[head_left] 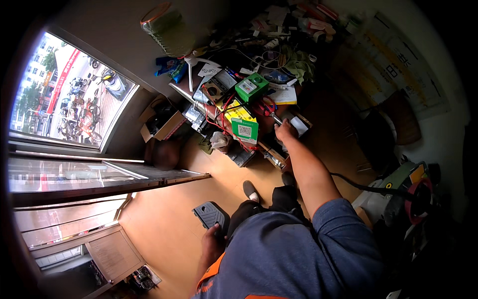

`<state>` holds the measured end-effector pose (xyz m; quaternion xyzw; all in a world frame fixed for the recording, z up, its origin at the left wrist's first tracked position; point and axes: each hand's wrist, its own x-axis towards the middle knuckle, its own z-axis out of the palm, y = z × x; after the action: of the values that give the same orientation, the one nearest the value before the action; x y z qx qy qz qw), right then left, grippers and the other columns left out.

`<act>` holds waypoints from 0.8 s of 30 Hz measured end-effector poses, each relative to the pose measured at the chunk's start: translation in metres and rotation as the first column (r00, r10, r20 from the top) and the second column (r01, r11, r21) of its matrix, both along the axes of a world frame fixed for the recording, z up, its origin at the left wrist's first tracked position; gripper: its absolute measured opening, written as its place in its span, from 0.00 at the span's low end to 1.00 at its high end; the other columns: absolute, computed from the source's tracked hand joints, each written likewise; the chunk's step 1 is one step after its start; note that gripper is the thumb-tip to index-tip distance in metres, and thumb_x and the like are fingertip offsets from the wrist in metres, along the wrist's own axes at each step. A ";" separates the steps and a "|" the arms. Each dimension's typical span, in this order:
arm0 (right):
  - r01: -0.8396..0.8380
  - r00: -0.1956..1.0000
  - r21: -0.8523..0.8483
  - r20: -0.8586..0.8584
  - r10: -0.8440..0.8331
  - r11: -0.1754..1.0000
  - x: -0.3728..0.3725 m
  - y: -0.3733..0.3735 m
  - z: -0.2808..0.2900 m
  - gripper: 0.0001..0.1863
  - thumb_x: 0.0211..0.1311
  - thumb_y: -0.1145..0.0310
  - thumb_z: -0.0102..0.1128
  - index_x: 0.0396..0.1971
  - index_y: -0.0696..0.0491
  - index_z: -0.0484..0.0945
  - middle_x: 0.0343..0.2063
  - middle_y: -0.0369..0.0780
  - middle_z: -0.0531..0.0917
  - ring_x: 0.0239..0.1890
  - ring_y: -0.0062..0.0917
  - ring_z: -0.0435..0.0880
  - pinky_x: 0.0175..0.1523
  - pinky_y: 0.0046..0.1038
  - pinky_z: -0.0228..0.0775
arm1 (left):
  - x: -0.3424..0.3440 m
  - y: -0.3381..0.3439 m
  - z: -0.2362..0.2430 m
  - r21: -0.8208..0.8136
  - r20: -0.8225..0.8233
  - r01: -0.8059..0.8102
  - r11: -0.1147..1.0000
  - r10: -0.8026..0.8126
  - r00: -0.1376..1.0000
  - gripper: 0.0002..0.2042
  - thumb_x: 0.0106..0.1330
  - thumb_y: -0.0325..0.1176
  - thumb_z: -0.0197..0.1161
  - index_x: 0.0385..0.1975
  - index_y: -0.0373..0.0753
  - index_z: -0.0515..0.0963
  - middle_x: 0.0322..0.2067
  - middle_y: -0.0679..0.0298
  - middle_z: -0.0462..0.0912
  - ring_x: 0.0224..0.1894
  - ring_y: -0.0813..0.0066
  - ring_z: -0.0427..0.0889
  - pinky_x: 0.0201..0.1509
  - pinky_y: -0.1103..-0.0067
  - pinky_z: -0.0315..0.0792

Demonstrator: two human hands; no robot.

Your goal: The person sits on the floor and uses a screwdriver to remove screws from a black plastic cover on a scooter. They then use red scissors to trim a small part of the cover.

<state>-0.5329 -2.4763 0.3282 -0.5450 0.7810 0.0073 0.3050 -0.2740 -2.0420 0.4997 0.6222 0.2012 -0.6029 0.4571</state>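
Note:
Low on the left, my left hand (213,240) is closed on the edge of a dark grey plastic case (211,214) with a ribbed face, held beside my leg. My right arm stretches forward to the cluttered desk, where my right hand (286,132) is closed at the desk's front edge. A short silver metal tool (276,118) sticks out from its fingers; its kind is unclear. Just beyond lies a tool with red looped handles (269,104). Left of it stand a green box-shaped device (252,87) and a green card with a printed code (244,129).
Red and black cables hang over the desk front near a dark multimeter (213,90). A large clear water bottle (172,32) stands behind. An open cardboard box (162,122) sits by the window. Machinery (398,192) stands at right, a wooden cabinet door (115,253) at lower left.

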 end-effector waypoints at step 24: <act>-0.755 0.084 -0.475 0.614 0.785 0.452 -0.116 0.115 0.184 0.06 0.66 0.71 0.65 0.36 0.60 0.83 0.28 0.40 0.80 0.32 0.26 0.79 0.40 0.28 0.71 | -0.166 -0.029 0.048 -0.691 0.148 -0.094 0.716 0.268 0.952 0.25 0.62 0.32 0.69 0.60 0.32 0.76 0.54 0.57 0.84 0.57 0.64 0.83 0.66 0.69 0.73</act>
<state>-0.6493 -2.3613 0.5119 -0.8182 0.1589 -0.0826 0.5464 -0.4404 -2.0709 0.5480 0.4577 -0.0275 -0.5074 0.7296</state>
